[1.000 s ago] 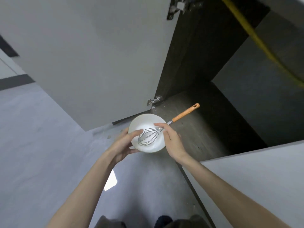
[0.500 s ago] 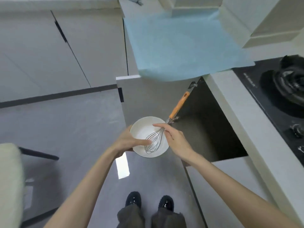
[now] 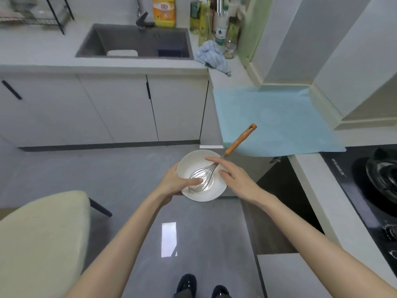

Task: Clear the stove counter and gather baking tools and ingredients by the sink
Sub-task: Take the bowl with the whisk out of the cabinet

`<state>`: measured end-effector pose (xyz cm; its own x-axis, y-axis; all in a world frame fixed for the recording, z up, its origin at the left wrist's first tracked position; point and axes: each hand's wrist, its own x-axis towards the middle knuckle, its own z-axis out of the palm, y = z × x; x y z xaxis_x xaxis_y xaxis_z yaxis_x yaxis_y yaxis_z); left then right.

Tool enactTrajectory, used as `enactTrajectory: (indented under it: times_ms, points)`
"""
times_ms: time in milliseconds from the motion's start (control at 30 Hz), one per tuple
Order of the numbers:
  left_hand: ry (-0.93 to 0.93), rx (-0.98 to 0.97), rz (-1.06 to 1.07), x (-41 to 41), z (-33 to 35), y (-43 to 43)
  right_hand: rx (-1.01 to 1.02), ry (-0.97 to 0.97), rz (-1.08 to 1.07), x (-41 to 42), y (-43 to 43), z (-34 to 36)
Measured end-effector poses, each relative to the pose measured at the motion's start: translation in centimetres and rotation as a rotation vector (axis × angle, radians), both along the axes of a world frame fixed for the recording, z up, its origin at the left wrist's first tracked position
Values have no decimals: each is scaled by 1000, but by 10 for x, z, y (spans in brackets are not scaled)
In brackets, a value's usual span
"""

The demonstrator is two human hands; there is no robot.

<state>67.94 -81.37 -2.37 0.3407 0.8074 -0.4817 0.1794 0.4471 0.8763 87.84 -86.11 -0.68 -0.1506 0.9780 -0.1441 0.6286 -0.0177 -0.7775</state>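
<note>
White bowl point(image 3: 193, 166), carried mid-frame above the floor, is pinched by the left hand point(image 3: 171, 183), its thumb inside pinning the whisk point(image 3: 204, 176) wires (likely so it cannot roll out). The right hand point(image 3: 236, 179) lays straight fingers across the whisk's neck. Unlike half a second ago, the sink point(image 3: 133, 39) now shows at 11 o'clock.

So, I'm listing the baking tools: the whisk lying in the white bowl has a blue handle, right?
Not quite. The head view shows that the whisk has an orange handle, not a blue one. It does lie in the white bowl.
</note>
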Motion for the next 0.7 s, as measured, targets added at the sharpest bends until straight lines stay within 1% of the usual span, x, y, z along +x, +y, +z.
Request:
enactTrajectory:
  times_ms: [133, 233, 333, 400, 433, 533, 600, 700]
  points:
    - [-32, -30, 127, -20, 9, 6, 68, 73, 28, -18, 17, 15]
    - [-62, -49, 224, -35, 12, 14, 96, 246, -47, -26, 29, 22]
    - [-85, -63, 316, -50, 12, 21, 141, 262, -139, -25, 44, 18]
    - [-90, -65, 385, -59, 8, 27, 106, 190, -178, -21, 61, 8]
    - [-90, -64, 419, -63, 7, 29, 72, 109, -169, -17, 70, 0]
    - [-96, -62, 523, -72, 4, 35, -27, -184, -7, -6, 105, -27]
    - [-96, -62, 578, -75, 3, 38, -75, -283, 92, -4, 126, -44]
    - [-86, -63, 644, -78, 1, 43, -156, -383, 214, -4, 155, -69]
